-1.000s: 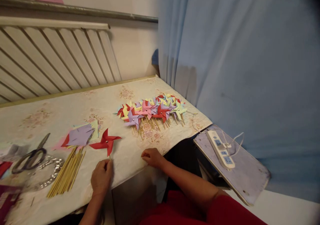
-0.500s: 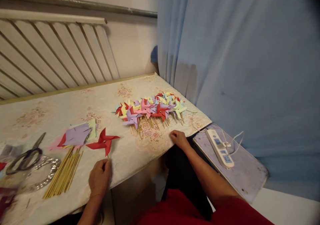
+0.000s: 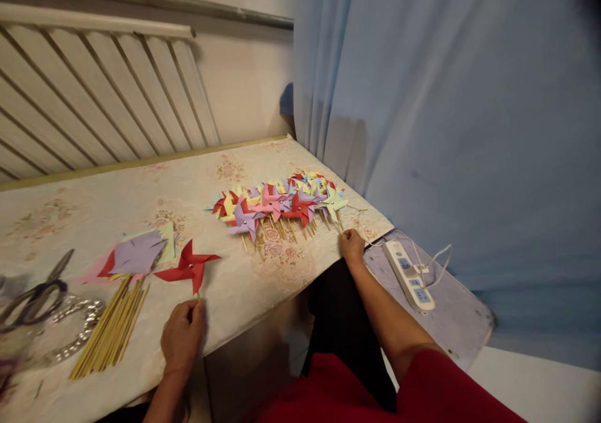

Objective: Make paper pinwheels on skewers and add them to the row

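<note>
My left hand is closed round the stick of a red paper pinwheel, which faces up with a shiny pin at its centre. My right hand has its fingers pinched at the lower end of a stick under a pale green pinwheel. That one lies at the right front of a row of many-coloured pinwheels. Left of the red pinwheel are a bundle of thin yellow sticks and a small stack of cut paper squares, lilac on top.
Black-handled scissors and a clear bag of silvery pins lie at the left. A white power strip with a cable rests on a lower board at the right. A blue curtain hangs beyond; a radiator is behind the table.
My right hand has moved forward and to the right, from the table edge to the pale green pinwheel's stick. My left hand still holds the red pinwheel. The view has shifted slightly.
</note>
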